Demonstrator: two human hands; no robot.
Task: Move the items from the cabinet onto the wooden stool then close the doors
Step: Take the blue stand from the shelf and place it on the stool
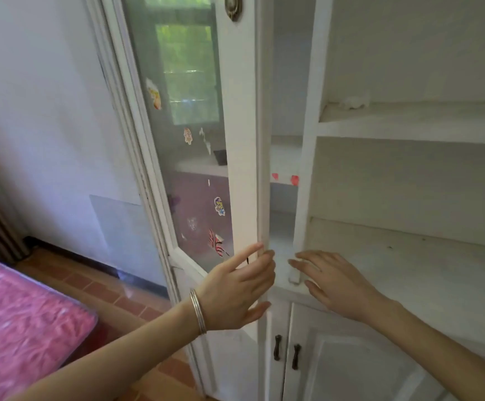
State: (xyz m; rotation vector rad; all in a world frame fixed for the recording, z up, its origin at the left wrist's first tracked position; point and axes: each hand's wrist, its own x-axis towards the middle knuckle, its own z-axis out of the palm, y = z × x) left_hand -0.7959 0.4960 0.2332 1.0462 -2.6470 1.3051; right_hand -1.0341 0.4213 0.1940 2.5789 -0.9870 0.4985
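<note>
Two bare hands reach forward from the near edge, both with straight, spread fingers and holding nothing. The left hand (235,287), with a silver bangle (198,311) at its wrist, lies against the right-hand stile of the glass door (241,140). Its forefinger is on the door's face, another fingertip is at the door's edge, and the thumb is lower on the same stile. The right hand (336,282) hovers palm down just right of it, its fingertips near the foot of the upright post of the white cabinet (310,140); whether they touch the post I cannot tell.

Below the hands, two lower doors (351,357) are shut, each with a dark handle (277,347). At near left lie a pink bedcover (18,328) and a reddish tiled floor (90,282).

The glass door stands ajar, leaving a narrow gap between its edge and the post. Cartoon stickers (219,206) dot the pane, which also reflects a window. Behind the glass, on the left shelf, sits a small dark object (220,157), too dim to name. Two red marks (294,180) show on that shelf's front edge through the gap.

Right of the post the shelves are open to view. A small white crumpled lump (354,102) rests at the left end of the upper shelf.
</note>
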